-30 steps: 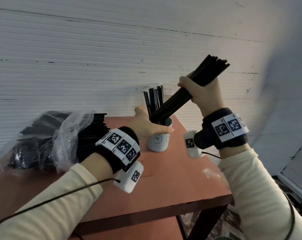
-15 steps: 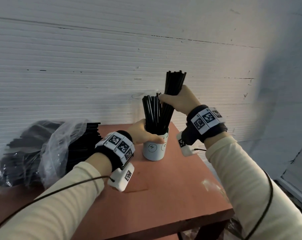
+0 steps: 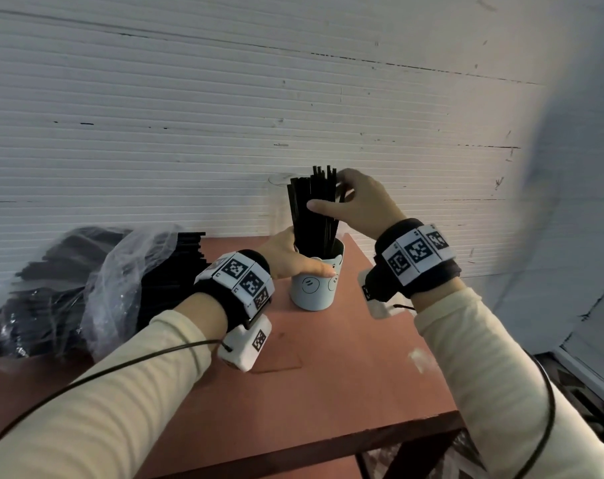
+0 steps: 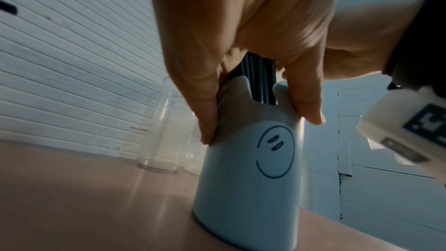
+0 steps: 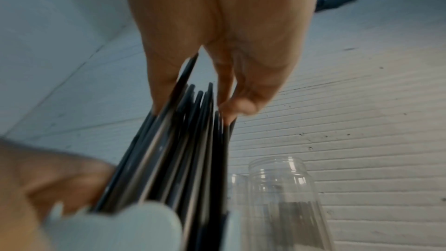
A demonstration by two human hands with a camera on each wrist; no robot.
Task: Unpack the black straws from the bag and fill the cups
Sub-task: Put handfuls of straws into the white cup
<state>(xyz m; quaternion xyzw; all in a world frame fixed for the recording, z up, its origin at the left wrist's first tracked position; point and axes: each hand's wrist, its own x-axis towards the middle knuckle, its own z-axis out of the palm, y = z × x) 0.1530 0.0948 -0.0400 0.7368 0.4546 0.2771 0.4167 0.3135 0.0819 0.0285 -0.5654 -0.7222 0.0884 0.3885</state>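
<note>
At the 9 o'clock side of the head view, a clear plastic bag point(image 3: 96, 292) lies on the reddish table point(image 3: 345, 375), touching the white ribbed wall point(image 3: 189, 115). It holds a large stack of black straws lying flat; their ends protrude from the open mouth of the bag toward 3 o'clock.

The left hand point(image 3: 286, 254) reaches toward 12 o'clock and grips the pale blue cup point(image 3: 314, 288) near its rim. In the left wrist view, the thumb and fingers curl round the cup point(image 4: 248, 178) on opposite sides, pressed against its wall. The cup stands upright on the table near the far edge and carries a line-drawn face.

A bundle of straws point(image 3: 314, 209) stands in the cup, roughly upright, its upper ends fanned slightly apart.

The right hand point(image 3: 359, 205) is at the 3 o'clock side of the bundle, at its upper half. The thumb lies across the near side of the straws; the fingers are at the far side. In the right wrist view, the fingers point(image 5: 241, 100) are loosely spread with the straw tips point(image 5: 193, 121) between them, touching. Whether the hand clamps the bundle firmly cannot be determined.

Clear glass jars point(image 5: 284, 198) stand just behind the cup at 12 o'clock, close to the wall.
</note>
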